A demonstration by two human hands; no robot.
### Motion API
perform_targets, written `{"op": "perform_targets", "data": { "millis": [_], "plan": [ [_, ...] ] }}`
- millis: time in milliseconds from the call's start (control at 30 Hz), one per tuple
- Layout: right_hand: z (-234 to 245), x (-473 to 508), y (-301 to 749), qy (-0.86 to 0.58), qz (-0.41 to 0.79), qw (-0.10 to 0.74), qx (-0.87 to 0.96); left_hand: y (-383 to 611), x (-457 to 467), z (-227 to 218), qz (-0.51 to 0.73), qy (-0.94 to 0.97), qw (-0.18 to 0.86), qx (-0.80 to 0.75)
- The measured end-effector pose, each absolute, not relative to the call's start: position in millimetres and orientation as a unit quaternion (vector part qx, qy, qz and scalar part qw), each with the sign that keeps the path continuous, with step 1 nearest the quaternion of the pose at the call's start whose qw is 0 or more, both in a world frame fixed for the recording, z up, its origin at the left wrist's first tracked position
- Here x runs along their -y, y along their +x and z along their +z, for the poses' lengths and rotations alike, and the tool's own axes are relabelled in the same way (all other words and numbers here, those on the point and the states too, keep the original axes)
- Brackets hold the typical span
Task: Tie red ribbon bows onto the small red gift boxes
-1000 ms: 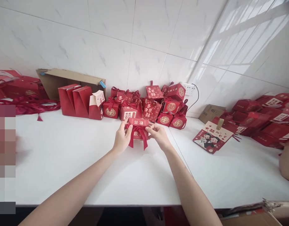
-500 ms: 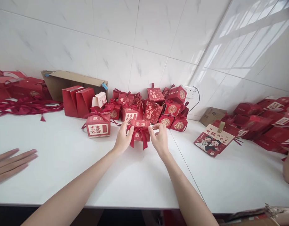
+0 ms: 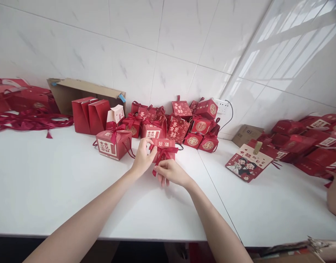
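Observation:
A small red gift box with pale printed characters stands before me, a dark red ribbon tied in a bow across its front. My left hand is closed at the box's left side, its thumb and fingers pinching the left part of the bow. Low in front of the box, my right hand pinches a hanging ribbon tail between thumb and finger. The right hand hides much of the box's lower front. Left of my hands sits another gift box with a bow on top.
Several gift boxes are piled against the tiled wall. Further left are red paper bags, a cardboard box and loose ribbons. To the right lie a cartoon-printed bag and more red boxes. Another person's arm shows at the right edge.
My right hand has moved from the bow's right side down and left to the ribbon tail. The neighbouring box has turned. Another person's hand at left has left the view.

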State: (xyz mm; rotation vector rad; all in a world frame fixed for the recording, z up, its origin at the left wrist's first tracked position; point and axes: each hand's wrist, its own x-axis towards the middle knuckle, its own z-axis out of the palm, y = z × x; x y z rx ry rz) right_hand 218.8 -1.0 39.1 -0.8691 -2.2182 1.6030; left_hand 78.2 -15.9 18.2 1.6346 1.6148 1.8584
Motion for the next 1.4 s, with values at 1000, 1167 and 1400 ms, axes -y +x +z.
{"op": "perform_targets", "data": {
  "millis": [1000,1167,1400],
  "plan": [
    [37,-2,222,-0.229,0.58,0.065,0.779,81,13,16,0.609,0.56,0.122,-0.548],
    [57,-15,252,-0.287,0.522,-0.121,0.794,81,14,17,0.611,0.561,0.129,-0.543],
    [60,-31,272,-0.357,0.528,-0.066,0.767,82,14,18,0.609,0.556,0.14,-0.548]
  ]
}}
